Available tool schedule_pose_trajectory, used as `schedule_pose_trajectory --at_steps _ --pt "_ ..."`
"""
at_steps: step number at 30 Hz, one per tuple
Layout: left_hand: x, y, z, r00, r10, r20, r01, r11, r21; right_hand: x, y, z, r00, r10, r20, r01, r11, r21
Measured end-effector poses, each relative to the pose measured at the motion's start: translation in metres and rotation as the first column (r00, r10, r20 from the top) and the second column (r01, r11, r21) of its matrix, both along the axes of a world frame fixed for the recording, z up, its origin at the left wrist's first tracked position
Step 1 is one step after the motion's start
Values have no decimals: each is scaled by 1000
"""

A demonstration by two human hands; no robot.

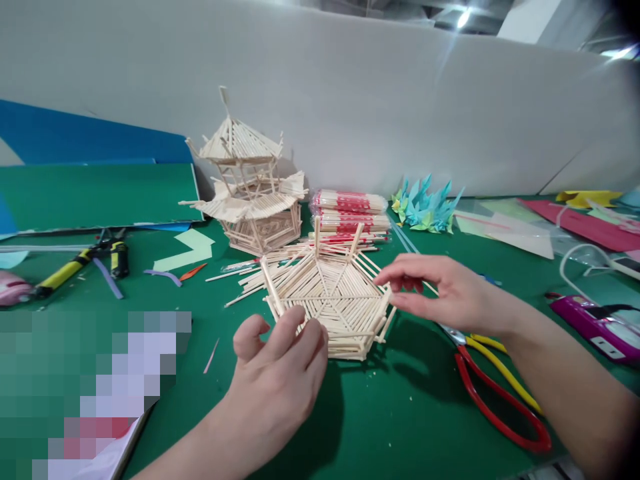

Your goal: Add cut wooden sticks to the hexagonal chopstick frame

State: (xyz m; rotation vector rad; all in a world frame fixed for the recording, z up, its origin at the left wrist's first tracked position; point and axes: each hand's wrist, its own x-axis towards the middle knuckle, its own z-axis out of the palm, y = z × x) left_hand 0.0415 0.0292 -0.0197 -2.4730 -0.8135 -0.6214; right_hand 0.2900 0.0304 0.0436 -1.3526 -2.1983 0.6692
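Observation:
An eight-sided base of pale wooden sticks [330,293] lies on the green table, with short upright posts at some corners. At its near left side is my left hand [283,367], fingers curled in; the fingertips and anything in them are hidden. My right hand [445,293] is at the base's right edge, with thumb and forefinger closed about a short stick post [385,300]. Behind the base lie loose wooden sticks [250,283]. A two-tiered pagoda of the same sticks [250,180] stands at the back left.
Packs of sticks [350,201] and a blue-green folded-paper piece [427,205] stand by the white partition. Red-and-yellow-handled scissors [500,400] lie near my right forearm. Yellow-black pliers [75,267] and paper scraps [185,250] are left; a purple device [595,327] is right.

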Motion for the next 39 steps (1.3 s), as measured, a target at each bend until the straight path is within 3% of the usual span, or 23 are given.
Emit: schedule_pose_trajectory --at_steps 5,9,17,39 --pt "1 0 8 998 -31 56 31 1000 2 -2 -14 -28 999 26 -46 -30 997 -69" --pt "2 0 11 997 -39 63 42 998 -46 -11 -14 -38 992 82 -100 -85 996 -25" --pt "-2 2 7 999 -45 13 46 996 -76 -11 -11 -40 983 145 -108 -144 989 17" --pt "1 4 10 999 -40 -24 38 996 -77 -12 -13 -41 988 150 -25 -150 989 -3"
